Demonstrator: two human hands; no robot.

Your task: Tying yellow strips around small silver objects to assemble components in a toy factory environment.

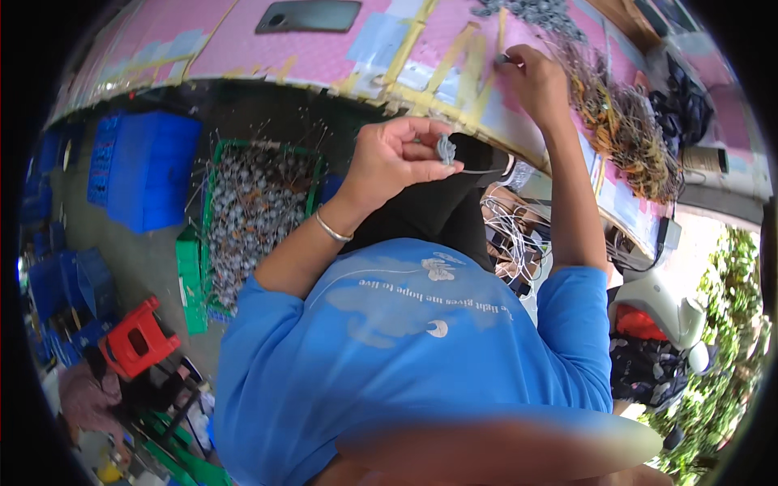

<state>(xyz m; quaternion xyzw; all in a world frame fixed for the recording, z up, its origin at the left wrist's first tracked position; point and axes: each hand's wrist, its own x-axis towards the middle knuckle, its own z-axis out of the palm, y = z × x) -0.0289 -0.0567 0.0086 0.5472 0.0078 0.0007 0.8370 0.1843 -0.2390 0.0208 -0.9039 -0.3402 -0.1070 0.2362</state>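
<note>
My left hand (401,154), with a bracelet at its wrist, is closed over my lap near the table edge. Between thumb and fingers it pinches a small grey ribbed part (446,149). A thin pale wire (478,171) extends to the right from that hand. My right hand (535,79) reaches over the table (316,55), its thumb and forefinger closed on a small grey piece (503,59), mostly covered by the fingertips. Just beyond it lies a heap of small grey parts (539,18).
Tangled wires with brown and orange bits (612,121) lie along the table's right side. A dark phone (308,16) rests at the far left. Below the table stands a green crate (209,190) of grey wired parts, beside blue bins (158,170) and a red stool (139,340).
</note>
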